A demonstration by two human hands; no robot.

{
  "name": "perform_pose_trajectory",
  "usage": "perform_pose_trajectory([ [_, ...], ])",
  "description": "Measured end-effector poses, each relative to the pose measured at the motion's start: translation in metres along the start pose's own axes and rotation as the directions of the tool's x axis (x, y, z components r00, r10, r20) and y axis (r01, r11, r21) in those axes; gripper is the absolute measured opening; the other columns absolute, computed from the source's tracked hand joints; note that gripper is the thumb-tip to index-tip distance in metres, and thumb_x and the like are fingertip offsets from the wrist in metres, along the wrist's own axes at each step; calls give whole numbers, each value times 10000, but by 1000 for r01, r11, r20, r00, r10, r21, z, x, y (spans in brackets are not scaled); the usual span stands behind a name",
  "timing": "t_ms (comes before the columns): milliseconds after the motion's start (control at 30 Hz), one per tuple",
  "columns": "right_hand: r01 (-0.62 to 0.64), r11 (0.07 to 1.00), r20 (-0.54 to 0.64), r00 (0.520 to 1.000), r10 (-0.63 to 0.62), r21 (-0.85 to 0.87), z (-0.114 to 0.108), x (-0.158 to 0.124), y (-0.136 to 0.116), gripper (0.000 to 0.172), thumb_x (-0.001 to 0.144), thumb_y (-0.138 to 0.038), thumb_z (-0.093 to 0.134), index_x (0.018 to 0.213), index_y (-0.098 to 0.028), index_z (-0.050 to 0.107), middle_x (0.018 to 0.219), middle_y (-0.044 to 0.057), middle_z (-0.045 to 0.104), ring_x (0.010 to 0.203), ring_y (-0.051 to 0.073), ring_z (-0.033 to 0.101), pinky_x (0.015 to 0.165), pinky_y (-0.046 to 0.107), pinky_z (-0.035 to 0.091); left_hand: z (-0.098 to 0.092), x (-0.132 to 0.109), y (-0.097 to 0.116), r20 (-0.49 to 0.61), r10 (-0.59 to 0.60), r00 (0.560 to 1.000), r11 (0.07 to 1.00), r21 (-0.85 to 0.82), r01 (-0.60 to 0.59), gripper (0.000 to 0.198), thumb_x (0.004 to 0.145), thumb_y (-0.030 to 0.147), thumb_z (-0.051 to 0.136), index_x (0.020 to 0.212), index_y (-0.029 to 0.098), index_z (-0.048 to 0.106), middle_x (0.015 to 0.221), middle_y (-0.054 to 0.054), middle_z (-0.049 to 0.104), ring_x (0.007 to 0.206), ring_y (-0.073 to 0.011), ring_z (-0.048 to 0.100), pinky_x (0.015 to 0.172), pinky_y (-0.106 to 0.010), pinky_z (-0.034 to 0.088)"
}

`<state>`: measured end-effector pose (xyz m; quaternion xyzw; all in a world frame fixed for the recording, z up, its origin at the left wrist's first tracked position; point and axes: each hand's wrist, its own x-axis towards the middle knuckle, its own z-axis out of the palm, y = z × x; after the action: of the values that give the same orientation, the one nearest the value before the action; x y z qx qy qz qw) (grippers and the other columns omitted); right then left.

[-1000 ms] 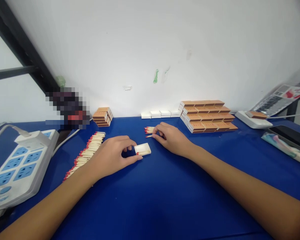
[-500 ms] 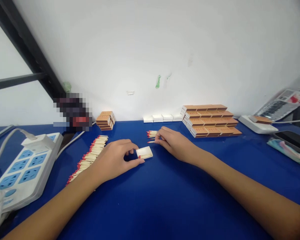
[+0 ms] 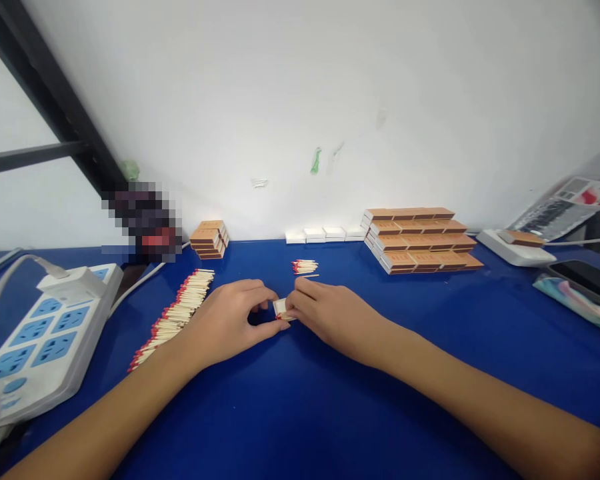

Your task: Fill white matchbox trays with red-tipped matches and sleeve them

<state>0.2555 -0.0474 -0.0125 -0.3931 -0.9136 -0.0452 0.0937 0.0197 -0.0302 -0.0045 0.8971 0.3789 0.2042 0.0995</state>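
Note:
A small white matchbox tray with red-tipped matches in it lies on the blue table. My left hand grips its left side with thumb and fingers. My right hand has its fingers curled over the tray's right side and hides most of it; what those fingers hold is hidden. Just behind the hands lies a small heap of loose matches. A long row of matches lies left of my left hand.
A stack of brown matchbox sleeves stands at the back right, a smaller stack at the back left, white trays along the wall. A power strip lies at left; a phone at right.
My right hand has come back from the small heap of matches to the white tray and now covers its right side. The left hand has stayed on the tray.

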Motion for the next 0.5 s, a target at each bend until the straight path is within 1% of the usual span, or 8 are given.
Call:
perform_pose_trajectory([
  [67,-28,995,1,1000,28,98,-1,0,5,178,1093,-251,525,1047,-157,669,1036,65,635,766,158,593,616,308,385,1,0,-1,1,0,1000,1000,-4,0,255,941,474,745,1016,231,754,878,8,688,781,-155,635,683,-291,444],
  [133,-50,977,-23,998,56,206,-3,-1,10,194,1096,-262,518,1051,-158,675,1024,56,627,761,149,577,652,305,408,1,-1,-1,0,-3,1000,1000,-6,3,270,935,489,752,1025,235,756,878,11,689,779,-152,639,680,-289,445],
  [200,-62,942,-50,995,83,329,-4,-2,13,147,1077,-246,555,1047,-177,681,994,33,618,749,135,556,669,293,411,0,-1,-1,0,-5,1000,1000,-10,5,275,932,494,756,1034,238,759,880,13,690,782,-152,643,682,-289,449],
  [300,-56,871,-43,995,88,488,-4,-3,13,109,1059,-264,601,1034,-216,696,953,5,601,750,122,539,682,271,410,-1,0,0,11,-10,1000,1000,-17,11,264,930,488,760,1041,248,763,895,14,698,800,-153,652,690,-287,457],
  [400,-66,838,-17,996,90,542,-4,-3,11,152,1070,-307,593,993,-217,688,921,0,592,761,126,528,686,267,404,-1,0,1,25,-3,1000,1000,-19,4,254,926,467,768,1038,239,761,909,6,708,817,-162,660,697,-290,464],
  [500,-93,839,0,994,110,536,-3,-3,9,185,1071,-328,587,949,-204,648,872,-5,587,756,133,520,673,271,387,-1,0,1,22,6,1000,1000,-14,-6,270,918,468,777,1034,225,756,911,-6,712,817,-171,660,696,-294,466],
])
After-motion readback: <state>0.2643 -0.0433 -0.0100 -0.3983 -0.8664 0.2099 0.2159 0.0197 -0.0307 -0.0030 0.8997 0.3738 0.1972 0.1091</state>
